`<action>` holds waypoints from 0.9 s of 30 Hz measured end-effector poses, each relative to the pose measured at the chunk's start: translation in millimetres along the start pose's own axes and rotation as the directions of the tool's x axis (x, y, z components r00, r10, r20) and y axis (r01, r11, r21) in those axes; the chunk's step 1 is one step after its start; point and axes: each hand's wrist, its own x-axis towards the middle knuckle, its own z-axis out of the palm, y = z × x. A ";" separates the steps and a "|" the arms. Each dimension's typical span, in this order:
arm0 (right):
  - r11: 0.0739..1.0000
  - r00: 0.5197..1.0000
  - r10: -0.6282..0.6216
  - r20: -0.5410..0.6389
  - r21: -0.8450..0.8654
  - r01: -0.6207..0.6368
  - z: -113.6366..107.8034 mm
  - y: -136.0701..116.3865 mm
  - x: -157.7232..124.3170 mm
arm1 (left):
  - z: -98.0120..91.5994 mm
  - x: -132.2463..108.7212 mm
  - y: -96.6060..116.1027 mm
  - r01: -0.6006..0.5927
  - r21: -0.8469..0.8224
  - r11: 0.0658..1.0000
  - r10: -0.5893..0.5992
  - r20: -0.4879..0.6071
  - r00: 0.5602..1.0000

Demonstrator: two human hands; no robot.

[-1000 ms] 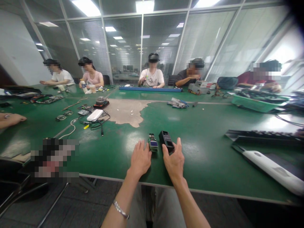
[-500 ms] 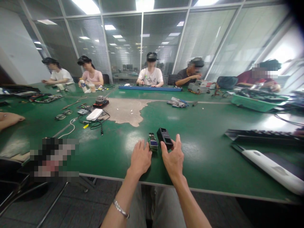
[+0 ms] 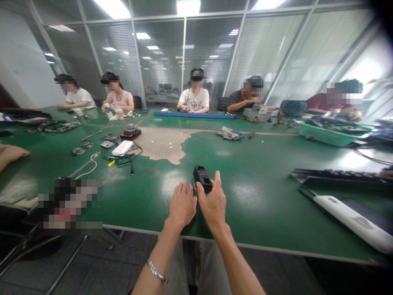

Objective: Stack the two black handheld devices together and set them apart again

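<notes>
A black plastic housing [image 3: 202, 177] with square cut-outs is gripped by my right hand [image 3: 212, 201], thumb on the near left side and fingers round the right. It is held over the small green circuit board [image 3: 194, 188] and hides most of it, including its display. Only the board's left edge shows. My left hand [image 3: 182, 205] rests on the table just left of the board, fingers stretched forward and thumb side against the board's edge. Whether housing and board touch, I cannot tell.
Left of centre lie a white box [image 3: 122, 148], tangled cables and small boards. Gloves [image 3: 229, 133] lie farther back. On the right are a long white device [image 3: 353, 219], black strips and a green basket [image 3: 331, 135]. Several people sit across the green table [image 3: 258, 164].
My right hand has moved left with the black housing, from beside the circuit board to over it. The board's display is now covered. My left hand has hardly moved.
</notes>
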 end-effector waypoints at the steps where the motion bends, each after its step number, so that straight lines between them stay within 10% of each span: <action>1: 1.000 1.000 -0.009 0.001 -0.003 0.009 0.6 -0.8 -0.3 | -0.6 0.2 0.1 0.000 -0.004 1.000 0.000 0.000 1.000; 27: 0.992 0.998 -0.023 0.057 -0.119 0.029 9.8 9.5 -17.2 | 0.4 2.2 -1.9 0.076 -0.055 0.996 -0.078 -0.043 0.996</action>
